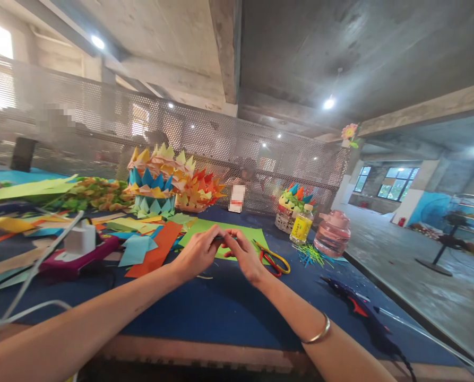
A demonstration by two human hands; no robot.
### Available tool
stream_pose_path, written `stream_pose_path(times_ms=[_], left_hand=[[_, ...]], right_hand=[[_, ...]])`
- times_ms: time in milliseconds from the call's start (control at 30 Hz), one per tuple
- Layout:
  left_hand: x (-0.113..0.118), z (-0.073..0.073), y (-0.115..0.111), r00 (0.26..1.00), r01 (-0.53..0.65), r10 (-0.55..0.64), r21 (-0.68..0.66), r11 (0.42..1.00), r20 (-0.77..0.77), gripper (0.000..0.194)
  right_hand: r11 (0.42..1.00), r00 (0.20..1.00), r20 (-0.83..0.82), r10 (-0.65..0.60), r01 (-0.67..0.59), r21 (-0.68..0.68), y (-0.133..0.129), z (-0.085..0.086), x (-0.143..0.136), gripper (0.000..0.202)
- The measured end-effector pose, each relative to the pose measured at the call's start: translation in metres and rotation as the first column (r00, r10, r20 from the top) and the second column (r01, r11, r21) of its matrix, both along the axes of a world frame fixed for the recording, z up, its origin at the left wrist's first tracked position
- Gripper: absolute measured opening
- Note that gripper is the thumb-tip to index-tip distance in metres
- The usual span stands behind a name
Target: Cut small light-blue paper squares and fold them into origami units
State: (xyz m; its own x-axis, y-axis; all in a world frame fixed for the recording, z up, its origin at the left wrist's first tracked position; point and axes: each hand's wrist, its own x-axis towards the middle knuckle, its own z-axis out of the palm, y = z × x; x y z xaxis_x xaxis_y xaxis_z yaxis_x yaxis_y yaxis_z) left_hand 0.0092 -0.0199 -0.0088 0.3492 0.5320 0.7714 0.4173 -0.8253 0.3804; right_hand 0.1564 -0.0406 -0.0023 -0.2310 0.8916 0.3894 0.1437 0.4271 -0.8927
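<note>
My left hand and my right hand meet at the middle of the table, fingertips together. Both are closed in a pinch around something small and dark bluish, mostly hidden by the fingers; I cannot make out what it is. Under and behind them lies a green paper sheet. Scissors with red and yellow handles rest just right of my right hand. An orange paper sheet and light blue paper pieces lie left of my left hand.
Folded-paper crowns stand at the back left, near a purple power strip. On the right are a small basket, a yellow-labelled bottle, a pink jug, thin paper strips and a glue gun with its cord.
</note>
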Motion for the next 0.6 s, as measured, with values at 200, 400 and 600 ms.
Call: stream_pose_path(times_ms=[200, 400, 600], left_hand=[[0.000, -0.001, 0.000, 0.999, 0.003, -0.005, -0.035, 0.999, -0.035, 0.017], [0.000, -0.001, -0.002, 0.999, -0.018, 0.018, -0.011, 1.000, -0.050, 0.018], [0.002, -0.003, 0.007, 0.977, 0.094, -0.044, -0.236, 0.967, 0.208, 0.017]], right_hand=[[0.997, 0.997, 0.073, -0.039, 0.034, 0.071, 0.002, 0.000, 0.002, 0.033], [0.992, 0.992, 0.100, -0.083, 0.073, 0.100, 0.002, -0.003, -0.001, 0.035], [0.984, 0.924, 0.340, -0.176, 0.156, 0.087, 0.005, 0.013, 0.014, 0.037]])
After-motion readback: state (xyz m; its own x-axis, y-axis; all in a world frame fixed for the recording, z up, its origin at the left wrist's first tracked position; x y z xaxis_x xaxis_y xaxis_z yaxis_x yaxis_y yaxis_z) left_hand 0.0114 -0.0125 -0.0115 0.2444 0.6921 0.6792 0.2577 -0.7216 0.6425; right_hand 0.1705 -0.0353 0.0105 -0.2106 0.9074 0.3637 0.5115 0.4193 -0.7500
